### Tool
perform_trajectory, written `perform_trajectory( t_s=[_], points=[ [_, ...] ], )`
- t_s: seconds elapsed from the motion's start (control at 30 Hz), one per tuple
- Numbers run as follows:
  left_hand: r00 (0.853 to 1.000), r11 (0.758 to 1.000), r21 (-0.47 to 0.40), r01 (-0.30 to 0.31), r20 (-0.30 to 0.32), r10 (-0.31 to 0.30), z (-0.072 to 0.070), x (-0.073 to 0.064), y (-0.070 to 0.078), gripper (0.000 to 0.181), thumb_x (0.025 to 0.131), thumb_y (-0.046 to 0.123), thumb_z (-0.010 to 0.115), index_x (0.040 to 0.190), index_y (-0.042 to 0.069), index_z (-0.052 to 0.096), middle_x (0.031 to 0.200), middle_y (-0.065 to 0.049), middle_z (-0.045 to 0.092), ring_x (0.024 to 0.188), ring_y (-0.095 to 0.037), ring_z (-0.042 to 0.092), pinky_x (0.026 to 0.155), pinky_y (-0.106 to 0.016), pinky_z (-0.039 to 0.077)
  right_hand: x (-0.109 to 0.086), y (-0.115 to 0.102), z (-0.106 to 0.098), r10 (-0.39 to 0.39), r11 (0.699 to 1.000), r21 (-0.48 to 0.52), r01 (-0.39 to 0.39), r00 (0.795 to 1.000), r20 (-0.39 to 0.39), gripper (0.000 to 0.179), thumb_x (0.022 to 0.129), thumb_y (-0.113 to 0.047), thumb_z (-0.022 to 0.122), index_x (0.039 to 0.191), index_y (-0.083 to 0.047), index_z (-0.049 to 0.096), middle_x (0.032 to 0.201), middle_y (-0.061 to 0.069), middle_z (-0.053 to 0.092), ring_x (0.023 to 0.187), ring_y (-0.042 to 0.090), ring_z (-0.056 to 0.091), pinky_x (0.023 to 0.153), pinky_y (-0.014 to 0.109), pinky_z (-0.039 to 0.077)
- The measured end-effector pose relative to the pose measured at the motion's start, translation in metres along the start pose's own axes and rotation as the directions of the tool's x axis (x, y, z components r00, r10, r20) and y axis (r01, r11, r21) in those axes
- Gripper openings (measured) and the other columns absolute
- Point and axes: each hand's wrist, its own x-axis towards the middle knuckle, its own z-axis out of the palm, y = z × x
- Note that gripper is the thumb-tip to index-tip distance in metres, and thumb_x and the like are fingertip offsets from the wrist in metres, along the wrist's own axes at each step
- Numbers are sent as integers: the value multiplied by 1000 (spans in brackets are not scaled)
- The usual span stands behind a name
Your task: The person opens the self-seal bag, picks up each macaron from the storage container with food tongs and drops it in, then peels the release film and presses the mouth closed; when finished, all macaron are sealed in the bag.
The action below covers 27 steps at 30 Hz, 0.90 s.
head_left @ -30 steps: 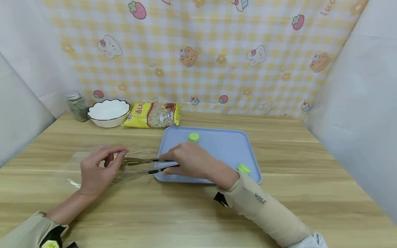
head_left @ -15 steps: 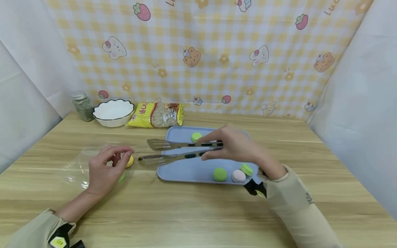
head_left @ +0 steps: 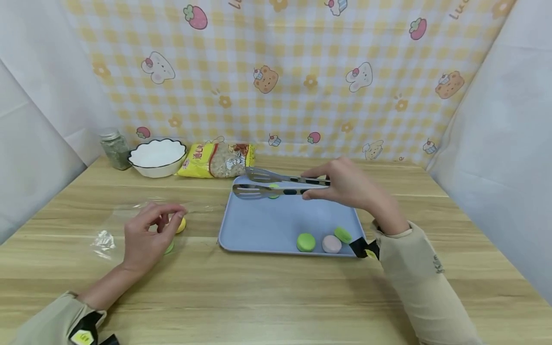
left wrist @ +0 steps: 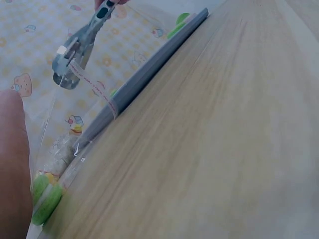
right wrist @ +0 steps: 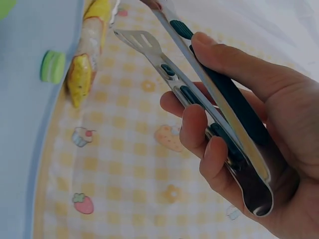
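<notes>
My left hand [head_left: 148, 239] pinches the edge of a clear plastic bag [head_left: 104, 242] that lies on the table. Inside it, partly hidden by the hand, are a yellow macaron [head_left: 181, 225] and a green macaron [left wrist: 46, 201]. With thumb and fingers, my right hand [head_left: 353, 189] grips metal kitchen tongs [head_left: 297, 191] above the back of a blue tray [head_left: 263, 230]. The tongs' slotted ends stand apart with nothing between them. Along the tray's front right lie a green macaron [head_left: 306, 242], a pale pink macaron [head_left: 331, 244] and another green one; a further green macaron [right wrist: 52, 66] sits at the back.
Behind the tray is a yellow food packet [head_left: 215, 160]. To its left stand a white scalloped bowl [head_left: 157, 155] and a lidded glass jar of dried green contents [head_left: 115, 151]. A checked cloth [head_left: 310, 110] hangs at the table's back edge.
My right hand has drawn the tongs from the bag's mouth back and right, over the tray; their ends now hold nothing. My left hand keeps pinching the bag in about the same place.
</notes>
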Motion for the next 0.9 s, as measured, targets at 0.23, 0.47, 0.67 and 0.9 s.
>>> perform_trajectory(
  t_s=[0.23,0.47,0.67,0.9],
  points=[
    [1000,1000,-12,-7,-3,7,2,0,1,16,68,-16,67,78,-4,69,62,-5,57,55,-5,37,48,-19,29,6,13,9,78,996,-32,-78,997,2,41,78,-28,76,111,-5,68,105,7,68,56,11,55,60,30,44],
    [1000,1000,-4,-3,-4,3,2,-1,-1,17,67,-17,67,78,-4,69,63,-5,57,55,-6,37,49,-18,29,10,19,18,110,992,-67,-108,994,22,41,77,-30,76,110,-6,69,106,6,67,90,18,64,75,35,49],
    [1000,1000,5,7,4,-7,1,-3,-5,18,67,-16,68,78,-3,69,62,-4,56,55,-6,38,48,-18,30,13,21,25,111,992,-68,-108,993,42,41,77,-28,77,109,-4,69,104,8,68,84,16,63,68,32,47],
    [1000,1000,0,13,17,-13,1,-3,-6,19,66,-17,69,78,-2,70,61,-3,55,54,-4,38,47,-19,30,14,24,31,98,993,-68,-95,994,40,37,77,-26,77,107,-7,70,100,7,69,66,9,57,60,28,43]
  ],
)
